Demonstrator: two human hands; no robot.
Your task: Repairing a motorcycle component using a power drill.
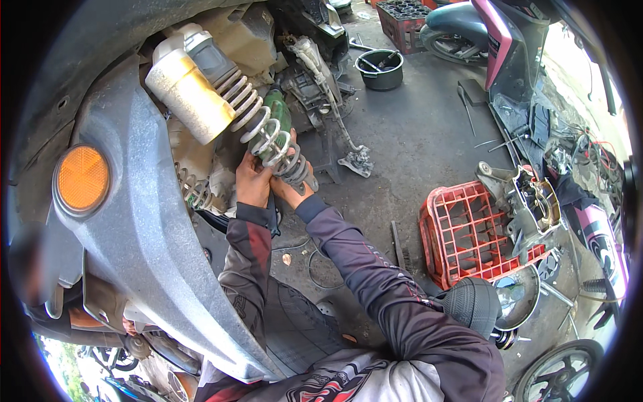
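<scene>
A shock absorber with a pale coil spring (245, 100) and a gold canister (191, 97) slants down across the upper middle. Behind its lower coils is a green bottle-shaped thing (278, 110); its exact kind is hidden. My left hand (253, 182) is closed at the lower end of that green thing, left of the spring. My right hand (293, 193) reaches in under the spring's bottom end, with one finger showing beside the green thing. The coils cover most of my right fingers, and the hands are close together.
A grey body panel (144, 194) with an orange reflector (82, 179) curves along my left. Behind the spring stands a dirty metal engine part (315, 80). Rightward are a black pot (380, 80), a red crate (462, 231) bearing a metal casing (529, 201), and a wheel (559, 375).
</scene>
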